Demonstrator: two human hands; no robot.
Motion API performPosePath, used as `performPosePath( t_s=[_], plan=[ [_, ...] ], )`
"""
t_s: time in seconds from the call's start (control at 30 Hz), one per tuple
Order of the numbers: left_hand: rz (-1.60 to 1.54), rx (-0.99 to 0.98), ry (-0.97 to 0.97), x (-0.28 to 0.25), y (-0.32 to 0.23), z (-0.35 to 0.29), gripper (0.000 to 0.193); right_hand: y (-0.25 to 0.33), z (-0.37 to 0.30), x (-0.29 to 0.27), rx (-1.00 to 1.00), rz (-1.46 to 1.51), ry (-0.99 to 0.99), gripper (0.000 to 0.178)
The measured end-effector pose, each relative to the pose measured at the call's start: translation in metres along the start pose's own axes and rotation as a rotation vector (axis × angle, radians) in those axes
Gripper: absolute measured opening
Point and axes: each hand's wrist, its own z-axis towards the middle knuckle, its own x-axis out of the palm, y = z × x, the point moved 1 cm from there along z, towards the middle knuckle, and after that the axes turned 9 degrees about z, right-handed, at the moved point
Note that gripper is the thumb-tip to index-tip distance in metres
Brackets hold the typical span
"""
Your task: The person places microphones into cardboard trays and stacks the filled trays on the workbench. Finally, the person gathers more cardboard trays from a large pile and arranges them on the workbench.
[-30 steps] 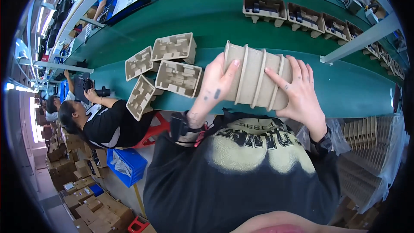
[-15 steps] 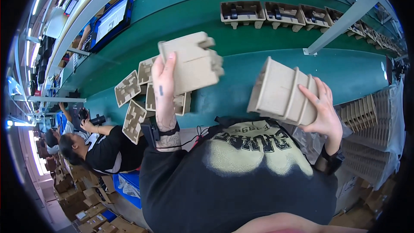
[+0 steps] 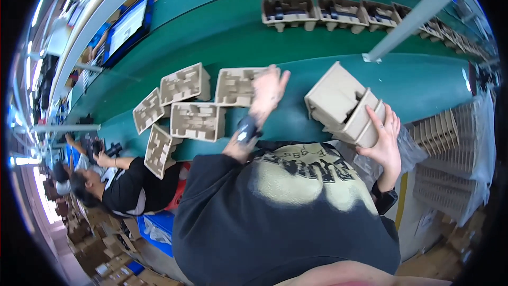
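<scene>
My right hand (image 3: 385,133) grips a short stack of nested moulded-pulp trays (image 3: 338,98), tan and tilted, just over the front of the bench. My left hand (image 3: 269,91) is open over the right end of a single pulp tray (image 3: 233,86), which lies on the bench with its moulded hollows facing up. Its thumb is spread away, and no tray is gripped in it. To the left lie several more loose pulp trays (image 3: 194,122), hollows showing, close together; one overhangs the front edge.
Along the far belt runs a row of pulp trays (image 3: 288,11) holding dark parts. A grey metal post (image 3: 407,24) rises at the right. More stacked trays (image 3: 434,133) in clear plastic stand at the right. A co-worker (image 3: 129,182) sits at the left, near a monitor (image 3: 126,32).
The tray that my left hand held up now lies hollows-up on the bench. That hand has moved right and let go. My right hand still holds the stack, now turned somewhat.
</scene>
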Motion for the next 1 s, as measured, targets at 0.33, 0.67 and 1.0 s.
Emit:
performPosePath(
  t_s=[0.33, 0.67, 1.0],
  plan=[
    [-1.559, -0.027, 0.278, -0.119, -0.008, -0.065, 0.033, -0.023, -0.014, -0.028, 0.062, 0.303, 0.048, 0.1],
    [-0.422, 0.584, 0.433, -0.087, -0.099, -0.115, 0.031, -0.068, 0.026, -0.012, 0.081, -0.152, -0.021, 0.112],
    [-0.483, 0.271, 0.273, -0.036, -0.096, -0.126, 0.031, -0.095, 0.04, -0.007, 0.091, -0.033, 0.053, 0.124]
  ],
)
